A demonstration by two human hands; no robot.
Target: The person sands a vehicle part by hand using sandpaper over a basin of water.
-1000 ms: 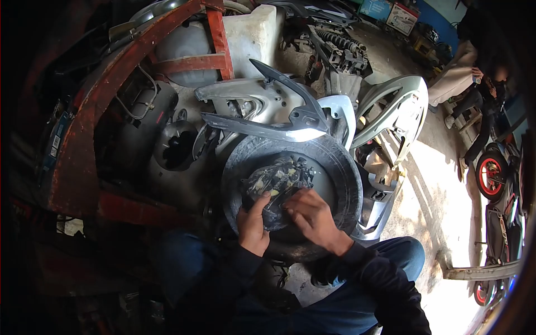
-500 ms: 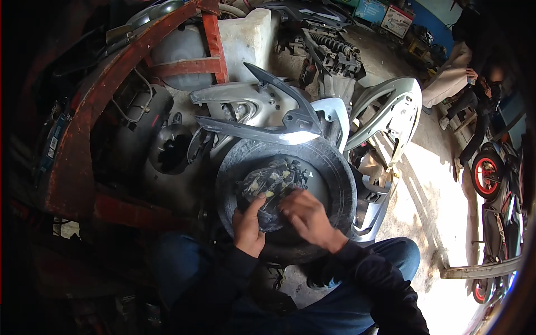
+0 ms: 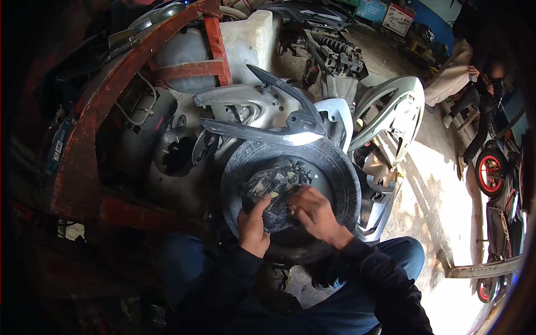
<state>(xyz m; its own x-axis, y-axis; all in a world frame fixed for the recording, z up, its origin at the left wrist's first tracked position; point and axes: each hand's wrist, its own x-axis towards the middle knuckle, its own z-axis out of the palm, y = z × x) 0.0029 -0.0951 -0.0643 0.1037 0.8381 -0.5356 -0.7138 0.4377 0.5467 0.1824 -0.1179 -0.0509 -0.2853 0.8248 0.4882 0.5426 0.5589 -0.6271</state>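
"How's the grip from there?"

"On my feed, the left hand (image 3: 255, 230) clamps the dark, yellow-flecked part (image 3: 272, 180), thumb on top. The right hand (image 3: 317, 215) has its fingers curled at the part's right edge — I can't tell whether they grip it."

"And where is the part?"

"Over the black tub (image 3: 347, 190) — on the near side of the dark curved panel (image 3: 309, 118)."

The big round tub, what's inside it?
A dark, yellow-patched part, held in or over the tub by the left hand, the right hand close by. Some grey bottom shows; whatever's under the part is covered.
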